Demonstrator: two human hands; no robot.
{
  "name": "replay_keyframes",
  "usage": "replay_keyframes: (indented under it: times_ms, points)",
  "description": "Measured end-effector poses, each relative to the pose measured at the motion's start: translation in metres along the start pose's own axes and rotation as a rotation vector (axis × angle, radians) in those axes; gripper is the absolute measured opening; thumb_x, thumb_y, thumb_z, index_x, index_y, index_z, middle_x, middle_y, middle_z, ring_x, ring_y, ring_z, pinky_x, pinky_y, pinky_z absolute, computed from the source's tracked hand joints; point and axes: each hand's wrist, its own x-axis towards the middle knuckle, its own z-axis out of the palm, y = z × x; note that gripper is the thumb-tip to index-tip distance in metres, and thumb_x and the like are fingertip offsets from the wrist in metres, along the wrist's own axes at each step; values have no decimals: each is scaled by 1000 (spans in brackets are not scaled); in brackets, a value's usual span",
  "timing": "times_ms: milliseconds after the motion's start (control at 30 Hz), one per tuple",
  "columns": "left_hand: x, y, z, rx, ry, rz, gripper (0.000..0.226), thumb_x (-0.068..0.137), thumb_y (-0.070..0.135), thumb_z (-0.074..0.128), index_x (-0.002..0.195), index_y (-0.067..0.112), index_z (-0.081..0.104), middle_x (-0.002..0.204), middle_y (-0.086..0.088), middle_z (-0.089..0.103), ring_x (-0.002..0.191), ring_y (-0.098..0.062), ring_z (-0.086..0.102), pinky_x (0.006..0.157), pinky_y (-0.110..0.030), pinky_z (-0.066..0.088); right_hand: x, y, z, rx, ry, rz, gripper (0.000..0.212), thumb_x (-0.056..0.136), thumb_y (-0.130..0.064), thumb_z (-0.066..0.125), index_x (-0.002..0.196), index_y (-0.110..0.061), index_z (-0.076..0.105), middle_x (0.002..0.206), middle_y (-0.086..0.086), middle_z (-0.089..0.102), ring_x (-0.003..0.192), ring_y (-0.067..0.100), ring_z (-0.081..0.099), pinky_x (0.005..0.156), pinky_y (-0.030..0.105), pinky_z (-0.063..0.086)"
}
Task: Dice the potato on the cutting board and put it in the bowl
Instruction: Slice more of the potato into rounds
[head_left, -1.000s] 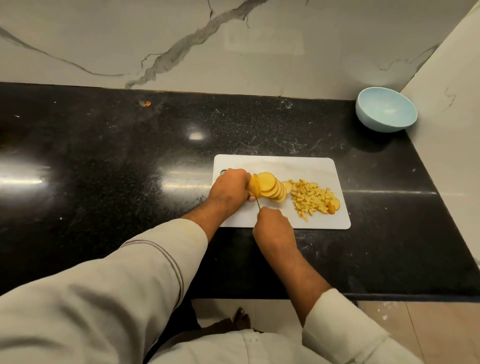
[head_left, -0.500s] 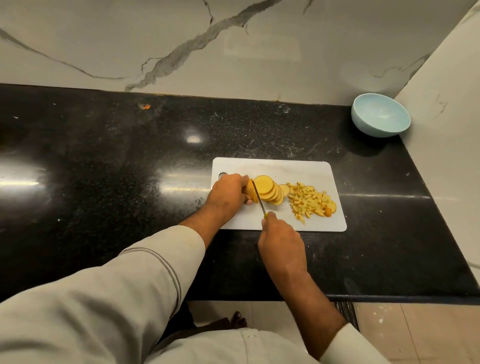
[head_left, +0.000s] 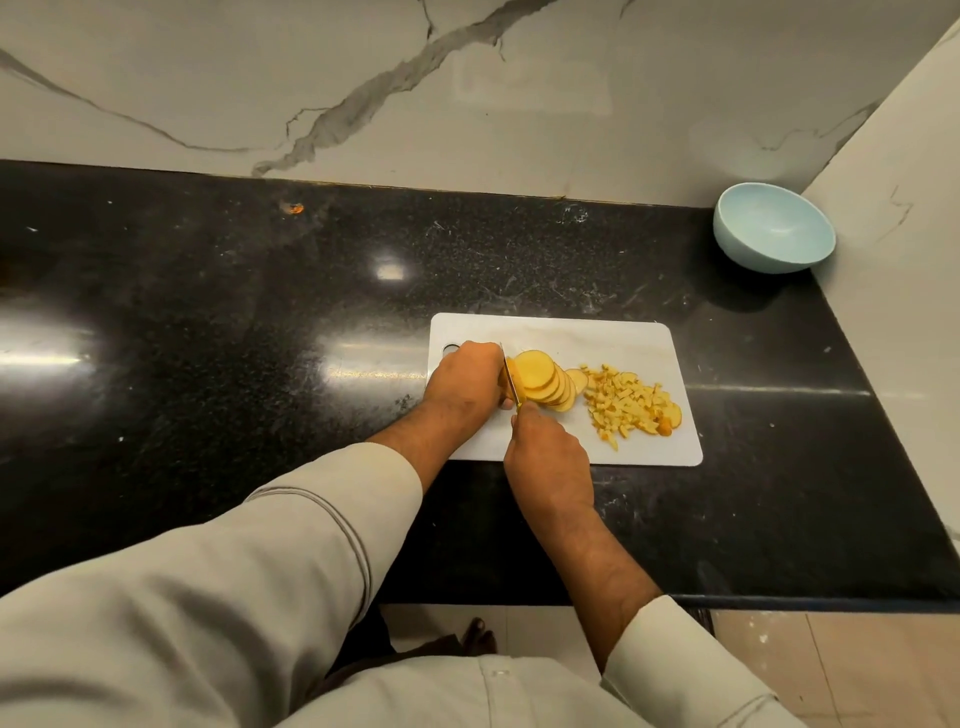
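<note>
left hand (head_left: 465, 382) grips potato (head_left: 511, 375) on cutting board (head_left: 613, 338) | right hand (head_left: 548, 457) grasps knife (head_left: 509, 376), blade in potato | slices (head_left: 545, 384), dice (head_left: 631, 402) alongside | bowl (head_left: 774, 235) well apart

The left hand (head_left: 464, 382), at centre frame, covers the uncut end of the potato (head_left: 540, 382) and part of the cutting board (head_left: 571, 338). The right hand (head_left: 548, 457) hides the knife (head_left: 510, 382) handle; the blade is too thin to make out clearly. Both sleeves run off the bottom edge.
</note>
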Motion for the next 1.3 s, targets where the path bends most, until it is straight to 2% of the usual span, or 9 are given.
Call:
replay_keyframes:
  times_ms: [300, 467, 633, 833, 900, 1000, 1067, 1200, 1300]
  points:
    - [4, 1, -4, 18, -14, -16, 19, 82, 20, 73, 80, 14, 55, 92, -11, 65, 88, -28, 62, 76, -36, 52, -2, 6, 5, -32, 16, -39, 26, 101, -16, 36, 124, -10, 48, 98, 9, 63, 81, 29, 63, 59, 33, 35]
    - [1, -1, -3, -16, -17, -12, 19, 78, 22, 76, 84, 9, 64, 90, -11, 68, 87, -28, 62, 77, -37, 53, 0, 5, 4, -64, 17, -50, 29, 100, -15, 36, 126, -9, 46, 99, 9, 63, 82, 29, 64, 58, 32, 35]
    - [-1, 0, -3, 34, 6, 30, 9, 83, 13, 64, 88, 6, 65, 92, -15, 67, 88, -32, 62, 75, -38, 51, 4, -2, 2, -26, 5, -26, 21, 97, -10, 37, 114, -9, 49, 96, 9, 64, 80, 30, 63, 58, 31, 33]
    - [-2, -3, 1, 101, 19, 68, 15, 83, 6, 52, 91, 7, 65, 92, -15, 65, 90, -33, 60, 71, -34, 48, 25, -16, -13, 27, -70, -33, 16, 93, -6, 43, 100, -7, 57, 96, 13, 63, 85, 34, 62, 61, 33, 32]
    - [0, -4, 0, 105, 12, 70, 15, 82, 6, 52, 90, 7, 65, 92, -14, 66, 88, -33, 60, 72, -34, 50, 28, -18, -16, 4, -89, -47, 16, 92, -4, 44, 97, -6, 59, 97, 14, 63, 87, 34, 62, 61, 34, 33]
    - [2, -4, -1, 85, 12, 58, 2, 80, 9, 58, 80, 11, 59, 88, -13, 65, 85, -33, 61, 70, -34, 49, 23, -15, -17, -27, -126, -23, 17, 93, -4, 44, 100, -8, 59, 97, 12, 63, 88, 32, 61, 62, 33, 35]
    - [3, -4, 1, 96, 28, 67, 3, 82, 10, 57, 81, 13, 59, 89, -13, 65, 87, -32, 60, 71, -34, 50, 20, -14, -18, -16, -149, -11, 16, 93, -6, 44, 99, -9, 59, 96, 11, 62, 88, 32, 61, 63, 32, 35]
    - [1, -6, 6, 128, 56, 89, 12, 83, 6, 52, 86, 10, 63, 89, -14, 64, 87, -34, 59, 69, -34, 48, 31, -21, -24, 35, -198, 2, 17, 91, -6, 46, 76, -15, 49, 88, 10, 60, 78, 31, 57, 61, 33, 33]
    - [1, -9, 2, 105, 32, 87, 6, 78, 8, 57, 78, 12, 61, 84, -12, 65, 82, -32, 60, 64, -30, 44, 33, -21, -23, 57, -229, 38, 21, 91, -4, 46, 73, -13, 44, 85, 10, 60, 77, 30, 56, 61, 33, 35]
